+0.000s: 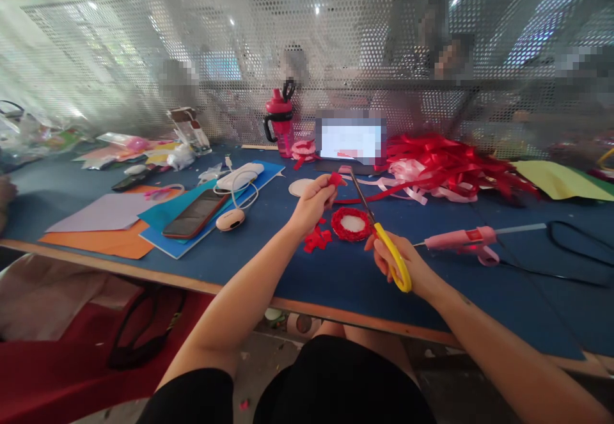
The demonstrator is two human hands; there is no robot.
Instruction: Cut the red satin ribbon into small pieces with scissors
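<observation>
My left hand (313, 203) pinches a short piece of red ribbon (337, 180) between thumb and fingers. In my right hand (396, 259) are scissors with yellow handles (401, 264), their metal blades pointing up and away, close to the ribbon piece. Below the blades lies a round white disc edged with red ribbon folds (352, 224). Several small cut red ribbon pieces (317, 237) rest beside it, partly behind my left wrist. A strip of red ribbon (378, 197) runs across the table toward a big heap of red ribbon (451, 162).
A pink glue gun (460, 240) with a black cord lies at right. Behind stand a lit screen (350, 141) and a pink bottle (281, 123), before a perforated metal partition (240, 47). At left are a phone (196, 213), a white power strip-like device (240, 178) and coloured paper sheets (100, 212).
</observation>
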